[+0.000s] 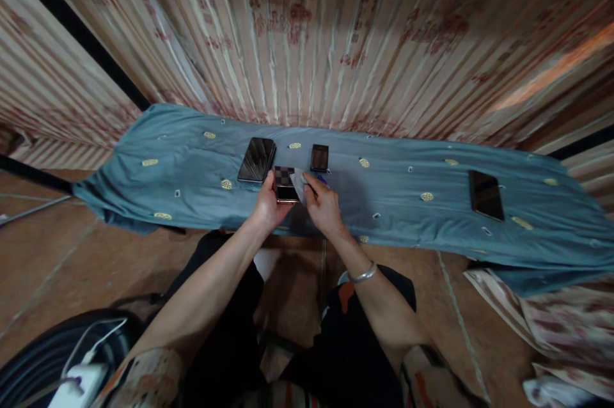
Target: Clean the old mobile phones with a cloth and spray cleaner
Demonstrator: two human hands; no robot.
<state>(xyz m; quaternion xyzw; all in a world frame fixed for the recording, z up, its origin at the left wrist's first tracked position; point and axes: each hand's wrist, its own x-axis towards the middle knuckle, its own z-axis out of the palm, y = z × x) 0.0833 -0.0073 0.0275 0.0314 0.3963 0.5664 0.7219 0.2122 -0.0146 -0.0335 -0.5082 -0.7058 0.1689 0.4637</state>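
My left hand (269, 202) is closed around the side of a small phone-like device (286, 192) with a checkered upper part and a dark, shiny lower part. In my right hand (325, 208), thumb and fingers pinch a thin grey cloth (298, 183), which lies against the device's right side. Something blue (322, 179) shows just behind the right fingers; its kind is unclear. A black smartphone (257, 160) lies beyond my left hand, its screen reflecting light. Behind my right hand rests a smaller dark device (319, 157).
A blue-green patterned cloth (393, 184) covers the long, low surface. Another dark phone (486, 195) lies far right on it. A pleated curtain (307, 37) hangs behind. Black coiled tubing (29, 357) and a white power strip (81, 385) are at lower left.
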